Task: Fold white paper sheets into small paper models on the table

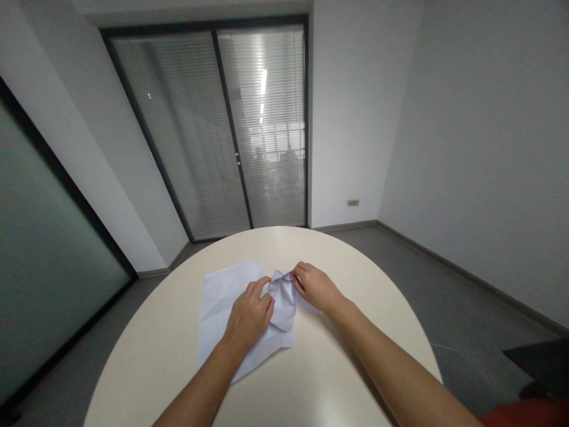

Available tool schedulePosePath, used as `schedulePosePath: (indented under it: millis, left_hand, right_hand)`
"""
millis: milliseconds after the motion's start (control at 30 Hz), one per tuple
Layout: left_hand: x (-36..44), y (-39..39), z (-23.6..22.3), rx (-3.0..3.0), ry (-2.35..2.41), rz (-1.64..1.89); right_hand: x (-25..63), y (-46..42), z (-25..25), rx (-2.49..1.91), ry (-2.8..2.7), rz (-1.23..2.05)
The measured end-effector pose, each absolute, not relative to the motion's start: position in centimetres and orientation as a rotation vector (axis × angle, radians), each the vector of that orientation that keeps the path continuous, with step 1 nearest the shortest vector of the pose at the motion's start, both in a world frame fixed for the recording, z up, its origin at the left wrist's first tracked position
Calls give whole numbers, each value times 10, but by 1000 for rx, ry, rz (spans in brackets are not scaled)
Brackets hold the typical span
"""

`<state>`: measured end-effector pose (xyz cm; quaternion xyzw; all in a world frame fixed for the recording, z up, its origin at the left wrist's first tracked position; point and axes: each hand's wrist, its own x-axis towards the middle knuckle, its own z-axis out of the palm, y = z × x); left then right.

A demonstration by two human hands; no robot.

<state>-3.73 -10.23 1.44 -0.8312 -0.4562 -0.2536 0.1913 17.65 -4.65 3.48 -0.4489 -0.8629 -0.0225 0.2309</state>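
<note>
A creased white sheet of paper lies flat on the round cream table. Over its right part is a crumpled piece of paper, folded and standing up in ridges; whether it is a separate sheet I cannot tell. My left hand rests on the paper, its thumb and fingers curled at the left edge of the crumpled piece. With closed fingers, my right hand pinches the upper right corner of that crumpled piece. A bit of paper shows beneath my right wrist.
Past the table's far edge stands a glass partition with blinds and a dark frame. White walls rise behind and to the right, with a socket plate low down. A dark object and something red sit at the lower right.
</note>
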Motion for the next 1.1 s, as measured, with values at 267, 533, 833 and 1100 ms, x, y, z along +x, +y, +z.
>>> schedulePosePath:
  millis: [267, 533, 833, 1100]
  left_hand:
    - [-41, -100, 6, -2411, -1441, -885]
    - [-42, -95, -1, -2464, -1723, -1291]
    - [-41, -90, -2, -2416, -1842, -1628]
    - [-43, -87, 1, -2271, -1861, -1475]
  right_hand:
    - [184, -46, 37, -1178, -2391, 90]
    - [193, -39, 34, -1015, -2414, 163]
    - [175, -51, 39, -925, -2476, 37]
    - [162, -60, 39, -955, -2387, 141]
